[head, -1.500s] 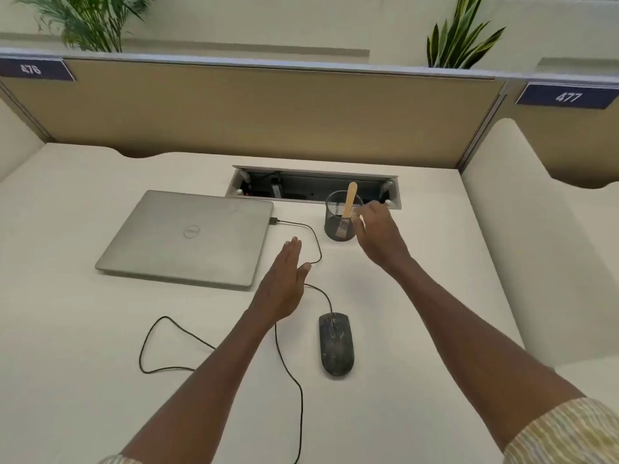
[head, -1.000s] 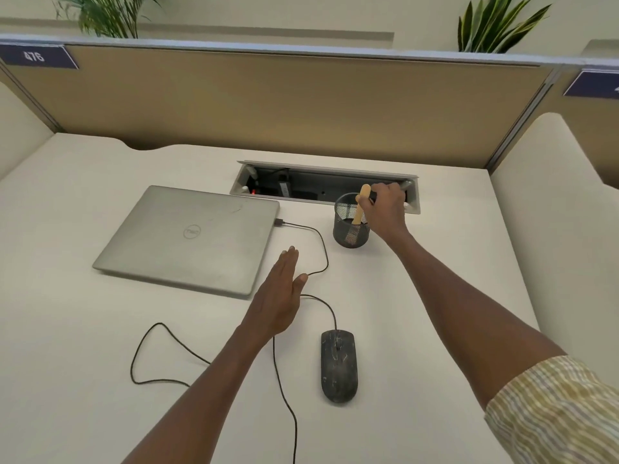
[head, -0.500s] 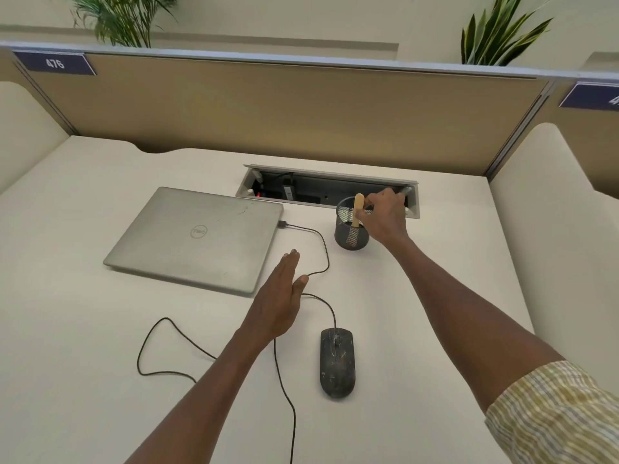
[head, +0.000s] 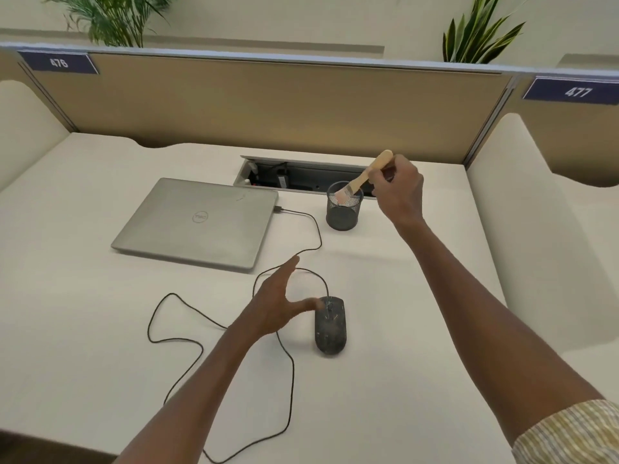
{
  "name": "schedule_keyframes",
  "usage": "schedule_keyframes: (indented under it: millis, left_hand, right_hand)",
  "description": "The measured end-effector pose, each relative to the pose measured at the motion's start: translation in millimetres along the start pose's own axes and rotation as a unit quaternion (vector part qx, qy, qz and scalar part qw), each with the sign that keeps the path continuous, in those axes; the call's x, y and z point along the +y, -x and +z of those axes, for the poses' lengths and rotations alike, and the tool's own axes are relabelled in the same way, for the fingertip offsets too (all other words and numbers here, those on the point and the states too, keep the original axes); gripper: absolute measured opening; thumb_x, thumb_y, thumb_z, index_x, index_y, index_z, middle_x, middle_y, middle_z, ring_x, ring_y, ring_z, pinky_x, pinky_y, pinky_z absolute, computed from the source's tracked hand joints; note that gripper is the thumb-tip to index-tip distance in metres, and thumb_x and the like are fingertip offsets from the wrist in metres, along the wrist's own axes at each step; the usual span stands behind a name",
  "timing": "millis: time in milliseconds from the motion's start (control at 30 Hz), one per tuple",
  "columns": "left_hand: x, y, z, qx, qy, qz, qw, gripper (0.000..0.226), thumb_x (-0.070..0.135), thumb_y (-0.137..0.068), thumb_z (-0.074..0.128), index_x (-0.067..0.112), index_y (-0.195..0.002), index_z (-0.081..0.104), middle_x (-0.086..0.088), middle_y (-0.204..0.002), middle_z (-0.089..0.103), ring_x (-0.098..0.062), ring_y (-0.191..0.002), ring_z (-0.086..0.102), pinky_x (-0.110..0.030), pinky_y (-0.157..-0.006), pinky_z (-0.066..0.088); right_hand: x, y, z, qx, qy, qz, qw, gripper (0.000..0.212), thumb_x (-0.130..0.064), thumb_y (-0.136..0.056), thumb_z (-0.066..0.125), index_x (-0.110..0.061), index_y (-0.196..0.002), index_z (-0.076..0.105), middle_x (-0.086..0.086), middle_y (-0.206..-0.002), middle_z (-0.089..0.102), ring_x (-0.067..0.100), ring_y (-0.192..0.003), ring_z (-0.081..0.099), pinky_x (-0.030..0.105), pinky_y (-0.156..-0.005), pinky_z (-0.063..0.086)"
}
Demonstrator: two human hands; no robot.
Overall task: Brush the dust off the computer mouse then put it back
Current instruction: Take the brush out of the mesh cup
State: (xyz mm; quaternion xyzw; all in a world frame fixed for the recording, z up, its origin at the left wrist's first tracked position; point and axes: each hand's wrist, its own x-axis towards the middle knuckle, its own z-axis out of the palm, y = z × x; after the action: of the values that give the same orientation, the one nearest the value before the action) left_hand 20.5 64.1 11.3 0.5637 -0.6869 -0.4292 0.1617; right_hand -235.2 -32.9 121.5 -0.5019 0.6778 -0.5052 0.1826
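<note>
A black, dust-speckled computer mouse [head: 330, 326] lies on the white desk [head: 83, 329], its black cable [head: 174, 339] looping to the left. My left hand [head: 276, 304] hovers open just left of the mouse, thumb reaching its front edge. My right hand [head: 397, 192] grips the wooden handle of a small brush [head: 363, 179], tilted, with its bristles at the mouth of a black mesh cup [head: 343, 209].
A closed silver laptop [head: 197, 222] lies at the back left, with a cable plugged into its right side. Behind the cup is an open cable tray [head: 294, 177] set into the desk. Tan partition panels [head: 268, 105] enclose the back and sides.
My right hand has lifted the brush up out of the mesh cup and tilted it. My left hand has moved down toward the mouse and spread its thumb.
</note>
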Motion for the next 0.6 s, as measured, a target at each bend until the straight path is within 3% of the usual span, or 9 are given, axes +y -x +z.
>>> schedule_keyframes:
  millis: [67, 167, 333, 467, 600]
  left_hand:
    - [-5, 9, 3, -0.045, -0.024, -0.009, 0.999, 0.148, 0.081, -0.039, 0.083, 0.032, -0.16, 0.013, 0.009, -0.167, 0.024, -0.009, -0.152, 0.023, -0.034, -0.122, 0.025]
    - [-12, 17, 9, -0.098, -0.077, 0.001, 0.992, 0.165, 0.079, -0.03, 0.088, 0.03, -0.16, -0.001, 0.013, -0.17, 0.005, -0.006, -0.155, 0.009, -0.023, -0.118, 0.014]
    - [-20, 24, 20, -0.131, -0.158, 0.021, 0.978, 0.165, 0.066, -0.044, 0.093, 0.02, -0.16, -0.015, 0.005, -0.17, -0.014, -0.011, -0.156, -0.007, -0.022, -0.118, 0.003]
    - [-26, 30, 34, -0.11, -0.16, 0.029, 0.981, 0.165, 0.057, -0.046, 0.097, 0.015, -0.159, -0.016, -0.001, -0.17, -0.015, -0.016, -0.157, -0.009, -0.028, -0.122, 0.006]
    - [-29, 33, 44, -0.078, -0.124, 0.021, 0.989, 0.166, 0.061, -0.043, 0.096, 0.014, -0.16, -0.012, 0.001, -0.17, -0.01, -0.013, -0.156, -0.007, -0.024, -0.12, 0.003]
  right_hand:
    - [-2, 14, -6, 0.003, -0.027, 0.025, 0.999, 0.022, -0.023, -0.093, 0.065, -0.001, -0.091, 0.062, 0.014, -0.09, 0.072, 0.035, -0.082, 0.069, 0.053, -0.077, 0.057]
    - [-4, 35, -12, -0.007, -0.044, 0.046, 0.998, 0.021, -0.025, -0.094, 0.065, -0.004, -0.095, 0.062, 0.019, -0.098, 0.071, 0.037, -0.081, 0.07, 0.047, -0.07, 0.06]
    - [-4, 65, -19, -0.021, -0.048, 0.043, 0.998, 0.023, -0.023, -0.097, 0.064, -0.001, -0.101, 0.063, 0.014, -0.091, 0.076, 0.027, -0.066, 0.071, 0.028, -0.056, 0.054]
    - [-2, 77, -24, -0.027, -0.044, 0.044, 0.998, 0.024, -0.023, -0.099, 0.064, 0.0, -0.104, 0.063, 0.013, -0.092, 0.076, 0.024, -0.071, 0.072, 0.024, -0.057, 0.053]
    - [3, 88, -29, -0.031, -0.049, 0.05, 0.997, 0.022, -0.022, -0.099, 0.063, -0.001, -0.105, 0.064, 0.013, -0.092, 0.076, 0.02, -0.069, 0.07, 0.023, -0.059, 0.053]
